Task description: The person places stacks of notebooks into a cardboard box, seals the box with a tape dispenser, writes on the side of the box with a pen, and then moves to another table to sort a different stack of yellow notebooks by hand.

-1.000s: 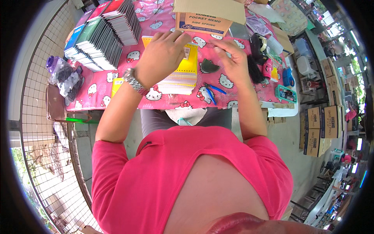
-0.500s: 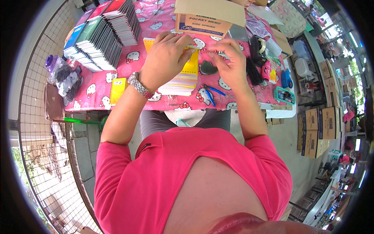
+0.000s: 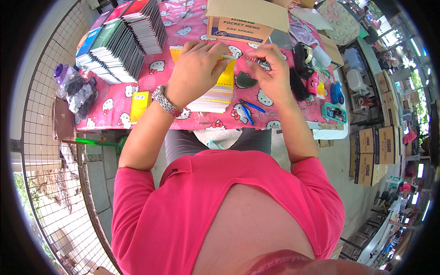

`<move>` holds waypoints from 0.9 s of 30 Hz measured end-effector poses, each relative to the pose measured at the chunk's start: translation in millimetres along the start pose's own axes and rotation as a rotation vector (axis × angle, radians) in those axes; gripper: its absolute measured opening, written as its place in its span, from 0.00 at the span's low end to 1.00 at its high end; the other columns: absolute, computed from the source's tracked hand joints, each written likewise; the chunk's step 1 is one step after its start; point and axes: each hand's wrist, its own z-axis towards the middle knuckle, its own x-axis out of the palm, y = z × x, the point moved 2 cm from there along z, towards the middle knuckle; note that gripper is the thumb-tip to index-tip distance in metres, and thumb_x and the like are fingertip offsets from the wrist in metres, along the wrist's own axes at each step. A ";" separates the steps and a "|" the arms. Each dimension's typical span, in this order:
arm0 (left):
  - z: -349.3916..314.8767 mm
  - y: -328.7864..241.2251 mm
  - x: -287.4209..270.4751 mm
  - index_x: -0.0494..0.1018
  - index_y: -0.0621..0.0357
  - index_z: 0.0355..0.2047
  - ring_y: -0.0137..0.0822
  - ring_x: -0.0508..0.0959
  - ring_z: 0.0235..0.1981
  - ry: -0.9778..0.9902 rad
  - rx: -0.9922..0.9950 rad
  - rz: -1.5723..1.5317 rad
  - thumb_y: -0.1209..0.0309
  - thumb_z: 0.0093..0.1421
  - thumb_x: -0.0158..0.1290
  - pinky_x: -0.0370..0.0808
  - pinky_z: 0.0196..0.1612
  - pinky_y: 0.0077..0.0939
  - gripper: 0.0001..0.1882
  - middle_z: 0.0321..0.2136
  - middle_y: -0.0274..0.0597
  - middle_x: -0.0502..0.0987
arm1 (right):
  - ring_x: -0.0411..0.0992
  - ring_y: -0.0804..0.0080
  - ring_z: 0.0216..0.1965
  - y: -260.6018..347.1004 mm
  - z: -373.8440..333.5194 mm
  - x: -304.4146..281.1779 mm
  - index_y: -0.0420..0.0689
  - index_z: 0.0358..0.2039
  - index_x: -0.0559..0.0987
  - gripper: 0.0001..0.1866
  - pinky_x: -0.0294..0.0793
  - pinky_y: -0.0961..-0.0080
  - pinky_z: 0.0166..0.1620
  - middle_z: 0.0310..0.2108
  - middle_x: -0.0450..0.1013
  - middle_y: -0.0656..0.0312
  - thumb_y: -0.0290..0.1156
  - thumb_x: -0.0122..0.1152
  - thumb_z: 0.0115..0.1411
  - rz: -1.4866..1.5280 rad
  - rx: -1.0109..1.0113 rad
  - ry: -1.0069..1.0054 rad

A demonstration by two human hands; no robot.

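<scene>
My left hand (image 3: 199,68), with a watch on its wrist, is closed on a small yellow notepad (image 3: 176,53), its back turned up and its fingers mostly hiding the pad. A thin dark spiral binding coil (image 3: 249,58) runs from the pad's right end to my right hand (image 3: 274,75), whose thumb and fingers pinch it. Beneath the left hand stands a stack of loose yellow-covered pads (image 3: 211,101) with punched holes along the cover edge. A dark green rounded piece (image 3: 246,79) lies between the hands, and blue-handled pliers (image 3: 250,111) rest close to the table's near edge.
Tall stacks of spiral notebooks (image 3: 117,50) stand at the far left. One yellow notepad (image 3: 140,106) lies left of my forearm. An open cardboard box (image 3: 240,27) sits at the back. Black coils (image 3: 300,85), a tape roll (image 3: 306,55) and a teal tray (image 3: 333,112) crowd the right side.
My right hand has turned slightly and closed more around the coil, and more of the coil shows beside its fingers. My left hand and the pad have hardly moved.
</scene>
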 end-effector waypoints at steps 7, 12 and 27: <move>2.1 -4.1 -2.4 0.69 0.55 0.39 0.44 0.76 0.31 0.022 -0.013 0.008 0.68 0.58 0.53 0.66 0.42 0.36 0.10 0.25 0.42 0.75 | 0.72 0.75 0.36 2.4 4.3 -11.3 0.43 0.42 0.78 0.13 0.73 0.80 0.39 0.35 0.72 0.62 0.20 0.58 0.56 0.221 0.243 0.278; -1.8 -9.1 -6.9 0.69 0.52 0.41 0.43 0.75 0.33 0.079 0.019 0.053 0.66 0.59 0.52 0.66 0.42 0.36 0.11 0.26 0.40 0.76 | 0.71 0.77 0.29 26.6 14.2 -9.9 0.45 0.53 0.71 0.17 0.73 0.80 0.35 0.34 0.75 0.61 0.25 0.51 0.63 0.041 0.088 0.366; 4.4 5.7 1.0 0.73 0.53 0.40 0.40 0.74 0.42 0.173 0.056 0.010 0.61 0.60 0.52 0.62 0.53 0.39 0.12 0.37 0.36 0.78 | 0.69 0.49 0.51 -238.4 -57.2 73.9 0.44 0.51 0.71 0.27 0.65 0.50 0.54 0.48 0.69 0.42 0.52 0.51 0.60 -0.505 0.610 0.559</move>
